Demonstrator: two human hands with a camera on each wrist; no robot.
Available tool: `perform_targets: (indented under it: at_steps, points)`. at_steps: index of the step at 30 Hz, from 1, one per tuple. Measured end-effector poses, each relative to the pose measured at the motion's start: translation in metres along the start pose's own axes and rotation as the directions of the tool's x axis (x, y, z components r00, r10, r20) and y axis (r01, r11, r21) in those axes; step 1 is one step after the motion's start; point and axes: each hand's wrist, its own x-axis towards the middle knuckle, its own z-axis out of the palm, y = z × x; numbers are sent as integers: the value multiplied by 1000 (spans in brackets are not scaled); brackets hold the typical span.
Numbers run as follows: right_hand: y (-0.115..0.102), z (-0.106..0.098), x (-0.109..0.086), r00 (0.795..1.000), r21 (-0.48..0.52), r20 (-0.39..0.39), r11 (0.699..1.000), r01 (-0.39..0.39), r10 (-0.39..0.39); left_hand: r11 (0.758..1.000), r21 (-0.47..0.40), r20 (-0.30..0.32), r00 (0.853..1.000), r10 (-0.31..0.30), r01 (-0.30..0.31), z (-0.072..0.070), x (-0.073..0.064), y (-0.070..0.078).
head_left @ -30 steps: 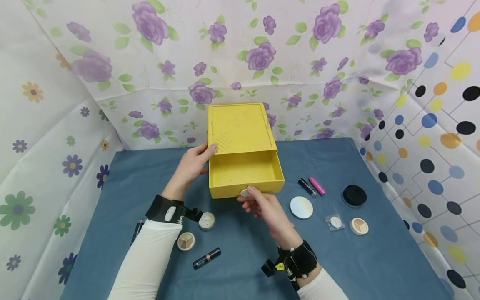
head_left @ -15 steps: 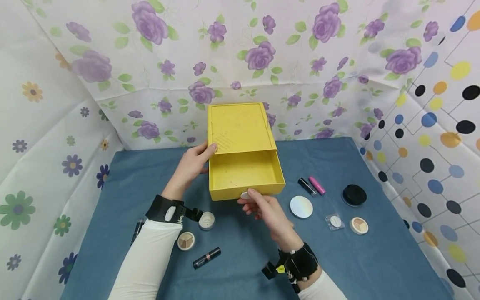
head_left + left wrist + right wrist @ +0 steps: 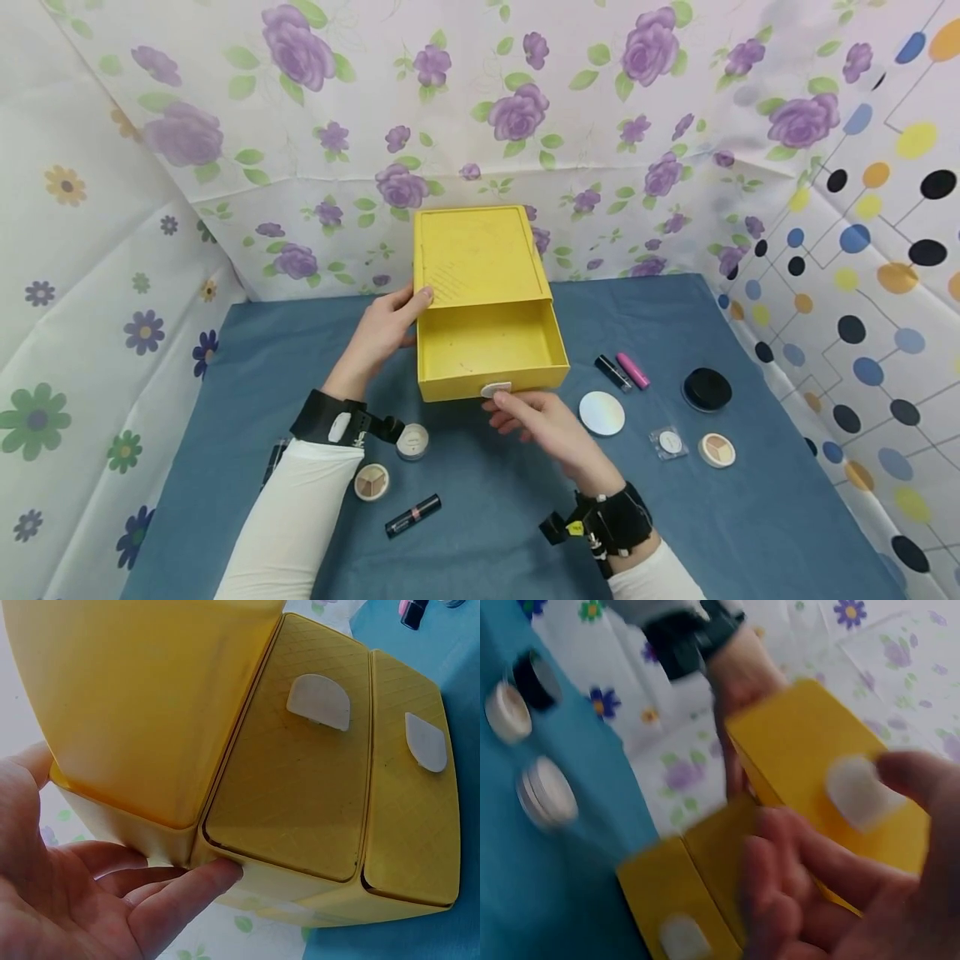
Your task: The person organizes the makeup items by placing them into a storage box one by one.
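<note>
A yellow drawer cabinet (image 3: 480, 254) stands at the back of the blue-covered table, its top drawer (image 3: 487, 343) pulled out and bare inside. My left hand (image 3: 382, 329) holds the cabinet's left side, thumb at the top edge and fingers along the side wall. Two lower drawers (image 3: 289, 787) with white handles are pushed in, as the left wrist view shows. On the open drawer's front is a white handle (image 3: 496, 389). My right hand (image 3: 551, 425) is just below it, its thumb tip right at the handle's lower edge and its fingers loosely bent under the drawer.
Right of the cabinet lie a black tube (image 3: 613, 373), a pink tube (image 3: 633, 371), a white round compact (image 3: 602, 413), a black round case (image 3: 707, 389) and a three-colour palette (image 3: 717, 450). In front are another palette (image 3: 372, 482), a small jar (image 3: 412, 442) and a dark lipstick tube (image 3: 413, 516).
The right thumb has come off the front of the white handle, and the right hand has shifted slightly down and right. The drawer slid out a little at first. The left hand stays put.
</note>
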Motion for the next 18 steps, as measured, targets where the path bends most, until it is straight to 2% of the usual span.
perform_targets:
  at_steps: [4, 7, 12, 18]
  points:
    - [6, -22, -5, 999, -123, 40, 992, 0, 5, 1000, 3, 5, 1000, -2, 2, -1, 0, 0]
    - [9, -36, -8, 999, -159, 43, 987, -25, 32, 1000, 3, 4, 1000, -5, 5, -2, 0, -1]
    - [11, -57, -13, 996, -164, 8, 983, -88, 90, 1000, 2, 7, 1000, -5, 5, -2, 0, -2]
    - [17, -82, -13, 993, -198, -73, 974, -110, 98, 1000, 3, 8, 1000, 5, -5, -2, 1, -3]
